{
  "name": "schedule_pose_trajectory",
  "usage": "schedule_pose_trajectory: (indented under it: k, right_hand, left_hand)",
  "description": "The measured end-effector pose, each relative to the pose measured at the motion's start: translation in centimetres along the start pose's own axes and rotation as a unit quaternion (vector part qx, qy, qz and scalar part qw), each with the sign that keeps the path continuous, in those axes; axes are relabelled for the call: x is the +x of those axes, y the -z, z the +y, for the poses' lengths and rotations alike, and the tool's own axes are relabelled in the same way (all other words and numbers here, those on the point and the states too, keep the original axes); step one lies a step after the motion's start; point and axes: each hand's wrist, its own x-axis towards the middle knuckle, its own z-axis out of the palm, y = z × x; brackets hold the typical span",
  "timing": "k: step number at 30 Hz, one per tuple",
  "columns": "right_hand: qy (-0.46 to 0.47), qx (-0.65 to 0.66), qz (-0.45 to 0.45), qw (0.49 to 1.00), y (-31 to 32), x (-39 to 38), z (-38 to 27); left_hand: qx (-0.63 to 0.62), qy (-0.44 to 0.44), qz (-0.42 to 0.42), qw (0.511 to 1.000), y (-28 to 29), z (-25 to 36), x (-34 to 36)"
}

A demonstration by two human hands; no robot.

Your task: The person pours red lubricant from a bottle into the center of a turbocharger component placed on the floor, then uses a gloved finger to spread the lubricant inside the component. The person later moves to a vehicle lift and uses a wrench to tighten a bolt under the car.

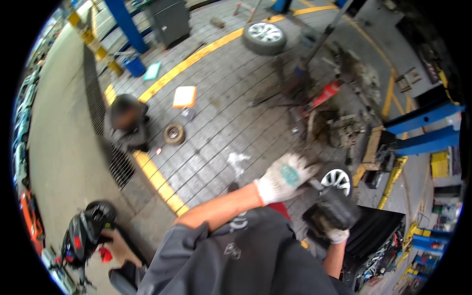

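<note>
My left hand, in a white knit glove with a teal patch, is raised in the centre with curled, dark-tipped fingers near the metal front of a black tool. What those fingers hold is unclear. My right hand, also gloved, grips the bulky black tool from below, partly hidden by it. Beyond the tool is a wheel with a silver rim. A black vehicle panel lies beside my right arm, with engine parts partly visible past it.
A crouching person is at left beside a small wheel and a floor grate. A scooter stands lower left. Blue lift posts, a large tyre, a red cylinder and scattered metal parts occupy the back and right.
</note>
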Motion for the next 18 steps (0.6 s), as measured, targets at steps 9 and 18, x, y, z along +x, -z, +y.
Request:
schedule_pose_trajectory:
  k: [9, 18]
  right_hand:
    - [-0.056, 0.338, -0.139, 0.929, -0.7, 15.4, -0.2]
    - [0.042, 0.706, -0.217, 0.673, -1.3, 38.1, 5.0]
  left_hand:
    - [0.057, -0.024, -0.014, 0.998, 3.6, -9.8, 3.4]
    - [0.018, 0.055, -0.122, 0.991, 6.4, -23.3, 16.9]
